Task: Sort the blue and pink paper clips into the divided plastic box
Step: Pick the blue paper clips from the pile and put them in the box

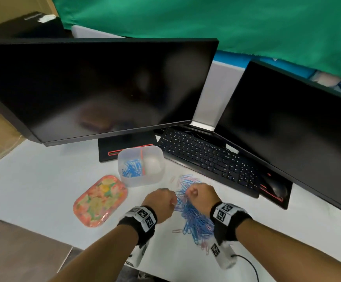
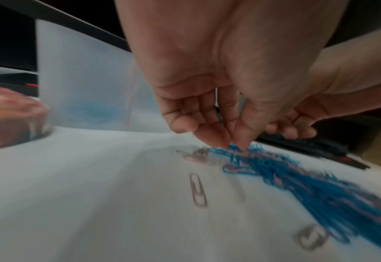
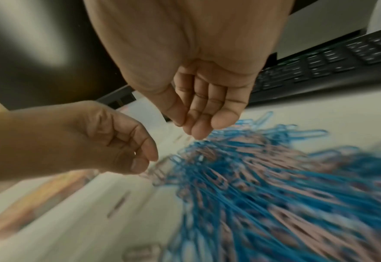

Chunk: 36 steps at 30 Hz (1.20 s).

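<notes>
A loose pile of blue and pink paper clips (image 1: 194, 214) lies on the white desk between my hands. The divided plastic box (image 1: 154, 181) stands just beyond it, with blue clips (image 1: 132, 168) in its left compartment; the right compartment looks pale and bare. My left hand (image 2: 232, 145) has curled fingers, with thumb and forefinger tips close together at the pile's left edge (image 2: 241, 159). Blur hides whether a clip sits between them. My right hand (image 3: 192, 129) hovers over the pile's far end, fingers loosely together and holding nothing. A few single pink clips (image 2: 198, 189) lie apart from the pile.
A floral oval lid (image 1: 100, 200) lies left of the box. A black keyboard (image 1: 206, 157) and mouse (image 1: 275, 189) sit to the right, and two dark monitors (image 1: 104, 88) stand behind. A cable (image 1: 251, 265) trails at the desk's front edge.
</notes>
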Available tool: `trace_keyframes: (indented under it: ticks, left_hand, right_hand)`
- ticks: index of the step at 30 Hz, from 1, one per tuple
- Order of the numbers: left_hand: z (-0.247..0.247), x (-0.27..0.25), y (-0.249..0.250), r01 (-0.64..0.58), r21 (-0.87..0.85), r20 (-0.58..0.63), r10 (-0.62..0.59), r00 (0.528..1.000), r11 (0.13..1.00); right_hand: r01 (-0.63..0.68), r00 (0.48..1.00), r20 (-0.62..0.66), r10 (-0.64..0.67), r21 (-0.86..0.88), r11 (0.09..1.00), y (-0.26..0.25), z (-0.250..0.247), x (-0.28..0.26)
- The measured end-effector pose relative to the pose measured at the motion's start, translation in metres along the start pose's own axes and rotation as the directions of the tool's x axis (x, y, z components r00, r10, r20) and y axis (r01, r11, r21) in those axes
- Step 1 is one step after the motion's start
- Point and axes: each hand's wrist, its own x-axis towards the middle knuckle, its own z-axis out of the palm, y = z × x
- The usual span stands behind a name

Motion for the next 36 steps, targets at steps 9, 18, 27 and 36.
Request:
trace_keyframes:
  ticks: [9,18,27,36]
  left_hand:
    - [0.030,0.009,0.009,-0.039,0.270,0.030,0.032,0.999,0.962]
    - [0.026,0.002,0.000,0.000,0.229,-0.007,0.001,1.000,0.973]
    - [0.016,0.002,-0.002,0.043,-0.229,-0.077,-0.062,0.995,0.972]
    - [0.005,0.003,0.002,0.107,-0.511,-0.041,-0.148,0.988,0.853]
  right_hand:
    - [0.039,0.999,0.024,-0.034,-0.294,0.955,0.045,0.021,-0.038]
    - [0.083,0.996,-0.001,-0.086,-0.271,0.959,0.053,0.034,-0.048]
    - [0.074,0.997,-0.013,-0.079,-0.234,0.969,0.073,0.024,-0.041]
    - [0.067,0.989,-0.109,-0.098,-0.259,0.964,0.085,0.010,-0.041]
